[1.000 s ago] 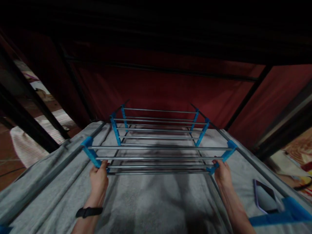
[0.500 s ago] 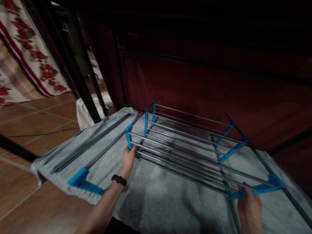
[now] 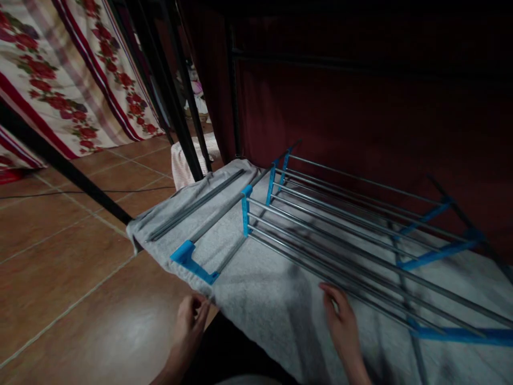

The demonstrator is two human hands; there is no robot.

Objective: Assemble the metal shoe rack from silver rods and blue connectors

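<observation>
A metal drying rack (image 3: 320, 231) with grey tubes and blue plastic brackets stands on a grey cloth. My left hand (image 3: 191, 323) is over the cloth's front edge, just below the blue end piece (image 3: 194, 263) and apart from it. Its fingers curl loosely, with nothing visible in them. In front of the rack's lowest bars, my right hand (image 3: 340, 323) hovers over the cloth. Thumb and fingers are bent with a gap between them, holding nothing. At the right, a blue bracket (image 3: 460, 335) runs toward the frame edge.
Loose grey tubes (image 3: 196, 206) lie on the left of the grey cloth (image 3: 256, 289). Dark metal posts (image 3: 180, 101) rise at the back left, and a dark bar (image 3: 64, 160) slants over the tiled floor (image 3: 72, 251). Dark red fabric (image 3: 340, 117) hangs behind the rack.
Both hands have let go of the rack's blue brackets and drawn back toward me. The view has turned left, so the rack appears farther right.
</observation>
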